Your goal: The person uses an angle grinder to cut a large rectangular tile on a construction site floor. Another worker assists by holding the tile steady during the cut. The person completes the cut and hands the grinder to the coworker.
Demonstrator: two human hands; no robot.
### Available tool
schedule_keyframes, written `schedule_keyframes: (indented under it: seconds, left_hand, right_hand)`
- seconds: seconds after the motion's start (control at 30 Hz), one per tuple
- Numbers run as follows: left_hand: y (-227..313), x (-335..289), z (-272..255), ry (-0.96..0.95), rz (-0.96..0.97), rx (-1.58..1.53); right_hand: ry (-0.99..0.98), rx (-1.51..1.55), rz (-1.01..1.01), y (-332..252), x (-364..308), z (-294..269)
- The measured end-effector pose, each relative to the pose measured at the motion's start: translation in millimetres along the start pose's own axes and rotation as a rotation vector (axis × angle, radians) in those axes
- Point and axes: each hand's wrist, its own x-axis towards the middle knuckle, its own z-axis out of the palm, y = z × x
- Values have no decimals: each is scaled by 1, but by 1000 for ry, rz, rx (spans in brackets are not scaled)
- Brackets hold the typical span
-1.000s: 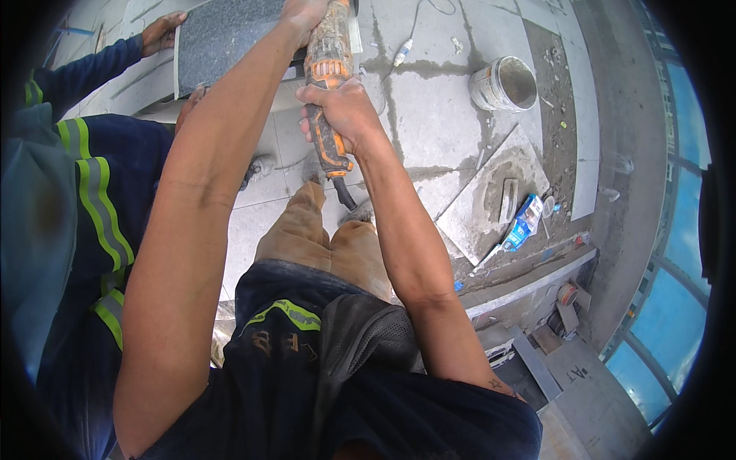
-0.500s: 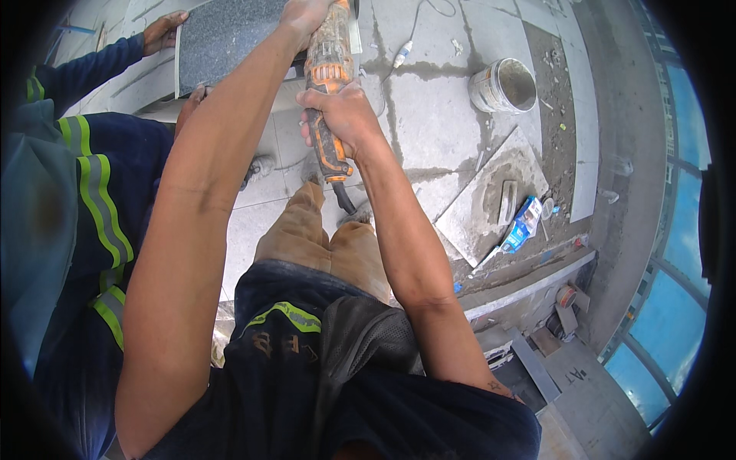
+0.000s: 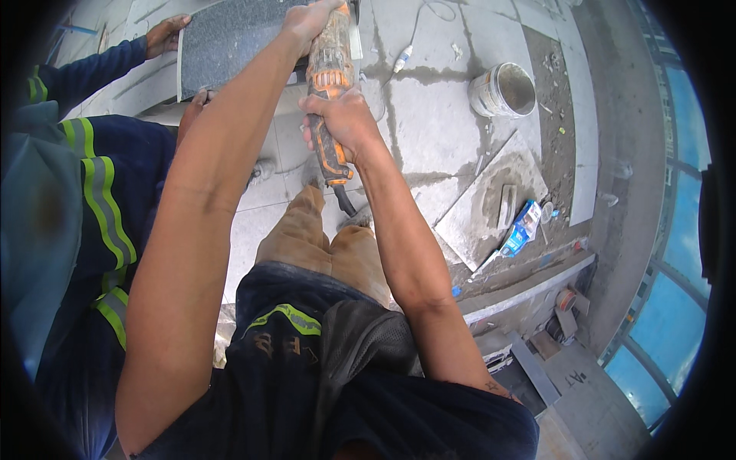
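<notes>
An orange and black angle grinder point(image 3: 330, 63), coated in dust, points away from me at the top middle. My right hand point(image 3: 345, 123) is wrapped round its rear handle, and a black cord leaves the handle's near end. Farther forward, my left hand point(image 3: 308, 24) grips the front of the tool. The grinder's head is cut off by the upper edge, so its disc is out of sight. Left of it lies a dark grey speckled stone slab point(image 3: 230, 47). A co-worker's hands point(image 3: 167, 35) hold that slab at its left end and near edge.
The co-worker point(image 3: 115, 192), in navy clothing with reflective bands, is close on my left. To the right are a mortar-smeared bucket point(image 3: 502, 90), a dirty square board point(image 3: 479, 207) with a float point(image 3: 507, 205), and a blue-and-white packet point(image 3: 523, 228). A cable connector point(image 3: 402, 58) lies on the tiles.
The grinder and both my hands sit very slightly lower in the picture, as does the slab. Both grips are unchanged.
</notes>
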Motion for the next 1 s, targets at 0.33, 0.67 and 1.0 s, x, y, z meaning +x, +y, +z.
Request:
schedule_keyframes:
  seconds: [0.33,0.67,1.0]
  left_hand:
    - [3,-7,2,19,-17,58]
    - [4,-18,1,31,12,62]
    - [-3,-7,3,7,-25,-57]
  right_hand:
    - [-3,-19,-5,0,-7,-1]
    - [-9,-4,13,2,-12,-1]
    - [15,-21,-11,2,-6,-4]
